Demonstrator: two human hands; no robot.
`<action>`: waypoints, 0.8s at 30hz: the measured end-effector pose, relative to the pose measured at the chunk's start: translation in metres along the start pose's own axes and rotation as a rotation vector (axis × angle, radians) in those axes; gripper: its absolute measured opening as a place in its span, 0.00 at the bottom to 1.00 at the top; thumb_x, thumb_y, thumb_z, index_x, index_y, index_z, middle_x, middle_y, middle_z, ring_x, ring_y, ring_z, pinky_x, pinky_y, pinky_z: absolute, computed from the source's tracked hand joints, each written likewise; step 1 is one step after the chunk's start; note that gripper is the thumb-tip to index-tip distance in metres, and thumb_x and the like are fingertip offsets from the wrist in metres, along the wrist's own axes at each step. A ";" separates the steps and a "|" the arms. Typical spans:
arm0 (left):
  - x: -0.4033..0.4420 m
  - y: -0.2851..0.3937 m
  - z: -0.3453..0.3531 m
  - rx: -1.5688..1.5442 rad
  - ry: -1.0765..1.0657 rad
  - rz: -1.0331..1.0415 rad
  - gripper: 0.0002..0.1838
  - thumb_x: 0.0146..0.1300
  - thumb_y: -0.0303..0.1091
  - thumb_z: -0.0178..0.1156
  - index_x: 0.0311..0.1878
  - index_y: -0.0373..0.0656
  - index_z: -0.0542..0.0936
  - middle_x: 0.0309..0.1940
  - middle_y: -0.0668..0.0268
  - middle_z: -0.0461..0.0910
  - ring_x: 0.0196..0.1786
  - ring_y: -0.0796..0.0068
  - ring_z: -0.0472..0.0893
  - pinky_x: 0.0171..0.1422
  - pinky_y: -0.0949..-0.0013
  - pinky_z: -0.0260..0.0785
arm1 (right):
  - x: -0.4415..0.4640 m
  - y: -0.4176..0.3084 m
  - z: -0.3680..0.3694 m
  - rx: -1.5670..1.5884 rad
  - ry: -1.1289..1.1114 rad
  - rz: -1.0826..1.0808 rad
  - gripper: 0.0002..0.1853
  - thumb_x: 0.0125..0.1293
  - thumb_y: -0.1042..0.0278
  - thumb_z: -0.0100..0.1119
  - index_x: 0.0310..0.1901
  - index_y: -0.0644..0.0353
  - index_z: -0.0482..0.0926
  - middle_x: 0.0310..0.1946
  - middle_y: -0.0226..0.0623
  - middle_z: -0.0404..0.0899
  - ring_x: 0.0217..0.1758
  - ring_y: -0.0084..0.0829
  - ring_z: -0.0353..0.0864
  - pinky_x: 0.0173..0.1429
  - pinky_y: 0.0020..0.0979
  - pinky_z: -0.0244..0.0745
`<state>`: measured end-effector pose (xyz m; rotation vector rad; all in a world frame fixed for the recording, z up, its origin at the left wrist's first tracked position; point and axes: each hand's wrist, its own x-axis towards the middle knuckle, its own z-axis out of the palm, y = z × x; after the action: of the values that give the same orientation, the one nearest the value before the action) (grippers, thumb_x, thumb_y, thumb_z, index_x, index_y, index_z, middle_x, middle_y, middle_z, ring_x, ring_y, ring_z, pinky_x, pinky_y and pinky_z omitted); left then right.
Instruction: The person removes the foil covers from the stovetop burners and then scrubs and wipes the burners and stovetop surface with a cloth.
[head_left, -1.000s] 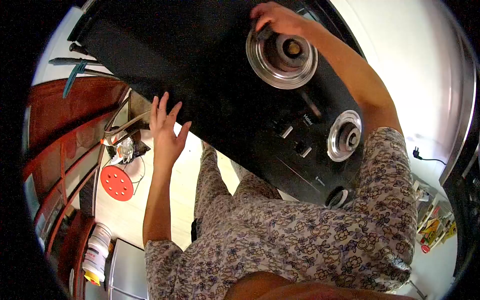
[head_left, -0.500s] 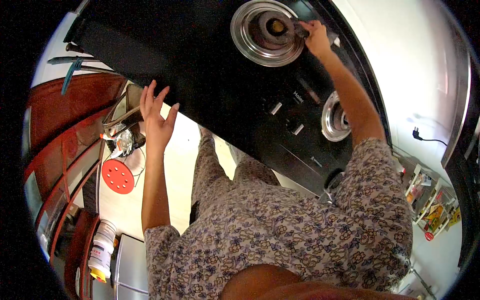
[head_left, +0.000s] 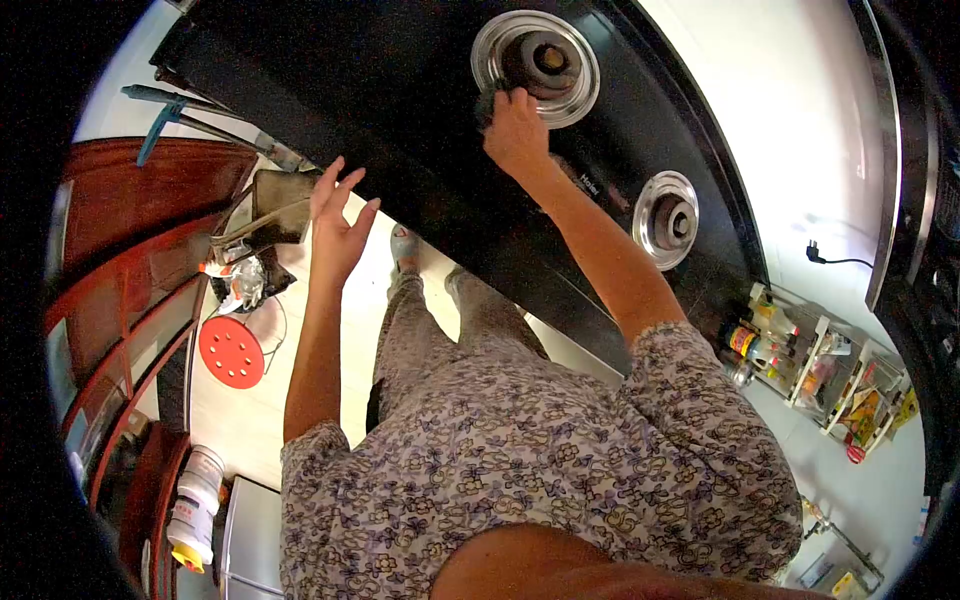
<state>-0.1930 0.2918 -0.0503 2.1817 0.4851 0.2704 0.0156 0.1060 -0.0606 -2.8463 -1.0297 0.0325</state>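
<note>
My right hand (head_left: pixel 518 135) is closed on a dark scouring pad (head_left: pixel 487 106) at the near-left rim of the large burner's round metal tray (head_left: pixel 583 103). Most of the pad is hidden by the fingers, so its exact kind is hard to make out. The burner tray is set in a black glass gas cooktop (head_left: pixel 410 130). My left hand (head_left: pixel 340 220) hovers by the cooktop's front edge with its fingers spread and nothing in it. A smaller burner (head_left: pixel 668 222) with a metal tray lies to the right, beyond my right forearm.
A white shelf rack (head_left: pixel 810 360) with bottles and packets stands at the right. A black plug (head_left: pixel 815 252) hangs by the white wall. On the left are a red round stool (head_left: pixel 232 352), a dark red cabinet (head_left: pixel 150 190) and white tubs (head_left: pixel 192 520).
My right hand, with the scouring pad, has moved from the right side of the large burner tray round to its near-left rim. My left hand stays open. The view has shifted slightly.
</note>
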 end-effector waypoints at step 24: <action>-0.030 -0.047 -0.039 -0.032 0.062 -0.172 0.22 0.54 0.32 0.62 0.54 0.42 0.73 0.62 0.54 0.64 0.64 0.54 0.63 0.66 0.59 0.56 | 0.188 0.108 -0.026 -0.407 -0.407 0.462 0.22 0.63 0.51 0.41 0.52 0.50 0.77 0.54 0.38 0.74 0.58 0.41 0.72 0.61 0.47 0.55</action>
<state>-0.2451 0.3329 -0.0641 2.0909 0.6940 0.2503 0.2309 0.1411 -0.0439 -3.4869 -0.4284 0.5151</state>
